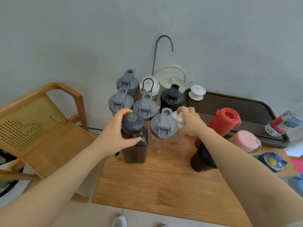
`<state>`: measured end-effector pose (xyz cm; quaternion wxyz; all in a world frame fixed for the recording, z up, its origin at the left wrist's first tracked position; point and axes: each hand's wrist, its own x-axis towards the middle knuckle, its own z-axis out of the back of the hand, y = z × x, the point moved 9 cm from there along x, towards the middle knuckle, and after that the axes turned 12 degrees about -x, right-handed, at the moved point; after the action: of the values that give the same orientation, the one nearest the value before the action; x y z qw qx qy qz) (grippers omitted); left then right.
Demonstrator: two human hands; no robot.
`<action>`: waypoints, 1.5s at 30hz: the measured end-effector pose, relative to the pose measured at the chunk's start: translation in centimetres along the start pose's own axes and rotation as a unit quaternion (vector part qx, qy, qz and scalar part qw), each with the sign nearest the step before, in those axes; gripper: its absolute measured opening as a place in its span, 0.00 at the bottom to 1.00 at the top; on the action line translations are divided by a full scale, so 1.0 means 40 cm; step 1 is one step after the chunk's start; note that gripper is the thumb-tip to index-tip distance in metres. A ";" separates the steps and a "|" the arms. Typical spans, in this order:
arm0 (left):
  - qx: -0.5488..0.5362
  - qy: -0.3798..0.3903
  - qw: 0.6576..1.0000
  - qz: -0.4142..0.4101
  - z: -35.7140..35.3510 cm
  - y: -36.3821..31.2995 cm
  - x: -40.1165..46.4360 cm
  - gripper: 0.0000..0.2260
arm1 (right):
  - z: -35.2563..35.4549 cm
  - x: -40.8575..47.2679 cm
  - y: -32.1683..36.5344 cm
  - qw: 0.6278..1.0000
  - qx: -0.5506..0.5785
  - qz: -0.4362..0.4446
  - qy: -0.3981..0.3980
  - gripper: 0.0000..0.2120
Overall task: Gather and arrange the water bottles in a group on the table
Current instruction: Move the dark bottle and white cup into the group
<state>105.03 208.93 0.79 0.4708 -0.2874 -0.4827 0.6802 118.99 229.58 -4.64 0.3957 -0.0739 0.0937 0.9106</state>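
Several water bottles stand grouped at the far side of the wooden table (164,185). My left hand (118,136) grips the dark smoky square bottle (135,149) by its dark lid, at the group's front left. My right hand (191,123) holds a white-lidded bottle (177,118), mostly hidden behind the hand, just right of a clear grey-lidded bottle (161,128). Behind stand three grey-lidded bottles (121,99), a white-lidded one with a blue loop (148,86) and a black bottle (171,97). A red bottle (224,122), a pink one (244,141) and a dark one (201,159) stand to the right.
A white kettle (170,79) and a curved metal spout (164,43) stand at the wall. A dark slatted tea tray (237,108) holds a white lidded cup (196,92) and a clear plastic bottle (282,125). A wooden cane chair (32,122) stands left of the table.
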 end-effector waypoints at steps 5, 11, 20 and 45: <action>0.142 -0.047 0.986 -0.077 0.009 -0.115 -0.018 0.41 | -0.005 -0.063 -0.022 0.999 -0.021 -0.028 0.020 0.32; 0.277 -0.033 0.934 -0.223 -0.144 -0.229 -0.017 0.27 | -0.031 -0.149 -0.008 0.996 -0.086 -0.014 0.035 0.33; 0.474 0.022 0.880 0.001 -0.309 -0.071 0.106 0.33 | -0.019 -0.159 0.003 0.984 -0.175 0.039 0.002 0.35; 0.542 -0.017 0.837 -0.075 -0.369 -0.083 0.229 0.23 | -0.013 -0.163 0.020 0.974 -0.198 0.091 -0.068 0.38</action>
<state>115.14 223.33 -1.00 0.5925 0.0623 -0.0653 0.8005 122.81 224.31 -3.70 0.2941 -0.0800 -0.1088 0.9462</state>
